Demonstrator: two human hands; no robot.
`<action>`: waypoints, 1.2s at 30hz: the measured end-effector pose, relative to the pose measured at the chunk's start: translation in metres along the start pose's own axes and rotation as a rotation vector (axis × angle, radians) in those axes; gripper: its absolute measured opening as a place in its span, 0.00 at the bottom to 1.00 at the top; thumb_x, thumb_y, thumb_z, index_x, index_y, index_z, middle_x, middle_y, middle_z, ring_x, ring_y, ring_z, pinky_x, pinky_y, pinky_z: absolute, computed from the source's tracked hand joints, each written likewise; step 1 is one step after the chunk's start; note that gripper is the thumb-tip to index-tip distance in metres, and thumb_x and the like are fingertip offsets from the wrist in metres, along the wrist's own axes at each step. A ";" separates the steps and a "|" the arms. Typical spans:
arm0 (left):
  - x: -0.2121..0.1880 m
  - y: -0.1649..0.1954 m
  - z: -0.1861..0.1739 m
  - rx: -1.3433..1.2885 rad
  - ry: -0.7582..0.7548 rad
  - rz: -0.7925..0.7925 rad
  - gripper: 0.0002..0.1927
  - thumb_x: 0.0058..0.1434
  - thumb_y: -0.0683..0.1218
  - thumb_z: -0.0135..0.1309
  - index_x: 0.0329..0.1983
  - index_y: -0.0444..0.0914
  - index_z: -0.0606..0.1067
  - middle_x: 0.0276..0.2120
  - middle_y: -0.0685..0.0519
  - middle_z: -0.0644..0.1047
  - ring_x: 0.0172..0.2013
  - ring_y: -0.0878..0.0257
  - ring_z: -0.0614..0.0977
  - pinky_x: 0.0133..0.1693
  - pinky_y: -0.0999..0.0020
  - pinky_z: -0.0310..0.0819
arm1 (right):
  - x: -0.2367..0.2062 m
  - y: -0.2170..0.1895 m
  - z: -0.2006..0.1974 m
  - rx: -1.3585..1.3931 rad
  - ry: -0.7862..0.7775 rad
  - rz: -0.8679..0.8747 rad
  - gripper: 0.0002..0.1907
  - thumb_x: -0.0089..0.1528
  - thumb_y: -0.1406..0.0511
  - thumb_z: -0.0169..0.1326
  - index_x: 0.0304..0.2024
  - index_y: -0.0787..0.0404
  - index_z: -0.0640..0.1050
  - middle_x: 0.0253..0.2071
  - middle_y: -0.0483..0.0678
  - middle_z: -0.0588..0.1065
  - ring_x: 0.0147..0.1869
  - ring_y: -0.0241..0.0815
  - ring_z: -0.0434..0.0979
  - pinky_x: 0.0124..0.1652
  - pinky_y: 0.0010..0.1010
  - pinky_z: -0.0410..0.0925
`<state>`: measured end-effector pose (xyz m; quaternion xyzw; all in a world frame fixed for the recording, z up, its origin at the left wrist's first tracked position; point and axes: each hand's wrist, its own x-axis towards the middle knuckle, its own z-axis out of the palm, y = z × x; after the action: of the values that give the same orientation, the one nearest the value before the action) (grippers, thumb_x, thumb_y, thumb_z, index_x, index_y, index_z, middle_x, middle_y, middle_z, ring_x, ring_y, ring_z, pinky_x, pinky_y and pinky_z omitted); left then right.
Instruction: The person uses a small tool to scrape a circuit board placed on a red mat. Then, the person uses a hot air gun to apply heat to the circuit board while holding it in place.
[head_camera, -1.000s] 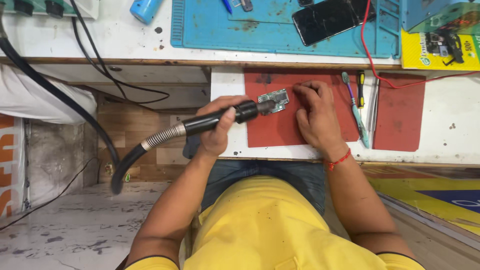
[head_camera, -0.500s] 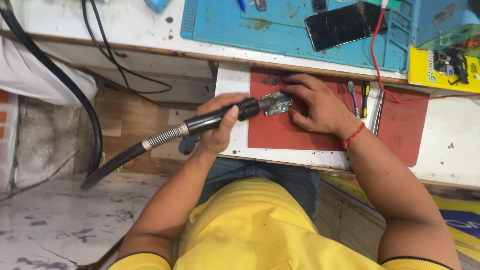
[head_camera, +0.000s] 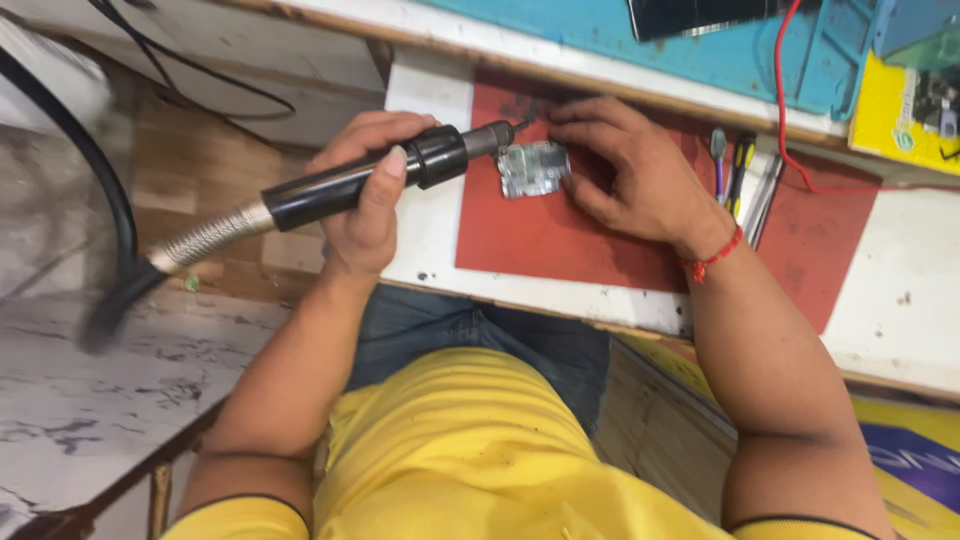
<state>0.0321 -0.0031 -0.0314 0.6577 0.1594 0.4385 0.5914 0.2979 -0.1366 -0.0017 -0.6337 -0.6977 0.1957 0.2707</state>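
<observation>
My left hand (head_camera: 368, 195) grips a black hot-air wand (head_camera: 385, 172) with a ribbed metal hose trailing left. Its metal nozzle points at a small silvery circuit part (head_camera: 533, 167) lying on a red mat (head_camera: 560, 235). My right hand (head_camera: 625, 170) rests on the mat just right of that part, fingers bent down, fingertips touching or nearly touching its edge; whether it holds a thin tool I cannot tell.
A blue work mat (head_camera: 700, 55) with a dark phone (head_camera: 700, 12) lies at the back. Screwdrivers and tweezers (head_camera: 738, 172) sit right of my hand. A red wire (head_camera: 790, 120) crosses the bench. A yellow box (head_camera: 905, 115) stands far right.
The view has shifted and closed in on the bench. The wand tip sits slightly above and left of the circuit part now; both hands stay at the red mat.
</observation>
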 end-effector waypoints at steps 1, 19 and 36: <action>0.003 0.001 0.000 -0.021 0.036 -0.025 0.17 0.70 0.49 0.52 0.51 0.31 0.78 0.46 0.42 0.81 0.47 0.56 0.83 0.54 0.65 0.78 | 0.002 -0.002 -0.001 -0.008 0.008 -0.014 0.24 0.58 0.68 0.60 0.57 0.65 0.77 0.62 0.55 0.73 0.65 0.56 0.74 0.61 0.40 0.69; -0.003 0.006 0.005 0.134 -0.128 0.126 0.15 0.68 0.47 0.54 0.50 0.31 0.78 0.48 0.43 0.82 0.50 0.54 0.86 0.57 0.63 0.80 | -0.003 -0.011 -0.007 -0.025 0.034 -0.026 0.20 0.58 0.68 0.62 0.53 0.65 0.79 0.60 0.54 0.75 0.63 0.55 0.76 0.59 0.40 0.71; 0.001 0.006 0.006 0.071 -0.125 0.061 0.14 0.68 0.46 0.53 0.49 0.31 0.79 0.47 0.42 0.82 0.49 0.54 0.85 0.56 0.62 0.80 | -0.004 -0.006 -0.008 0.033 0.032 0.008 0.20 0.57 0.67 0.62 0.52 0.65 0.79 0.60 0.54 0.76 0.61 0.54 0.77 0.59 0.38 0.71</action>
<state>0.0351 -0.0079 -0.0251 0.7088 0.1176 0.4084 0.5630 0.2984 -0.1415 0.0075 -0.6350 -0.6874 0.1982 0.2916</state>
